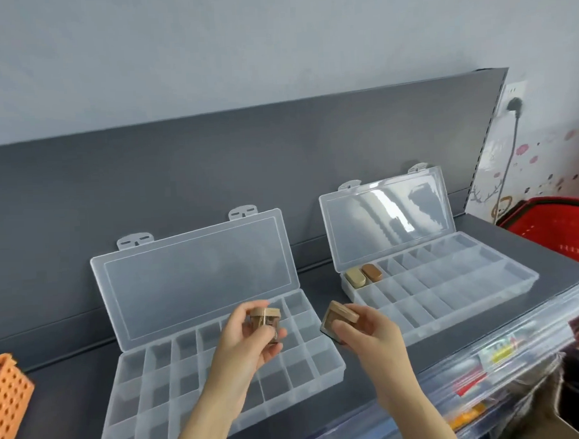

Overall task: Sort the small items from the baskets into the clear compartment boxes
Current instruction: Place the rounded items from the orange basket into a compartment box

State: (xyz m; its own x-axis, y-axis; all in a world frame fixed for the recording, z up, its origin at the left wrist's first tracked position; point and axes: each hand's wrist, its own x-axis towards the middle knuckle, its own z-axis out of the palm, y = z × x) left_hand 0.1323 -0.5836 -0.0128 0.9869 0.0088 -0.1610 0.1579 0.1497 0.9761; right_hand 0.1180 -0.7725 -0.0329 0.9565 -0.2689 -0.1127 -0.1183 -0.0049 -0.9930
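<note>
A: Centre of the frame: what's held?
B: The left hand (250,340) has its grip curled round a small brown jar (265,320). The right hand (363,335) clamps a flat brown case (340,318).
A: Progress?
B: Early, I'd judge. Only two cases (356,277) sit in the upper-left compartment of the right box (466,278), and the left box (163,390) looks unfilled.

bare left hand (248,340) and bare right hand (369,337), forearms bare too.

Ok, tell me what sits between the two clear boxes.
Head view: only bare grey shelf between the left box and the right box; the right hand, gripping a brown block, hangs over that gap.
</note>
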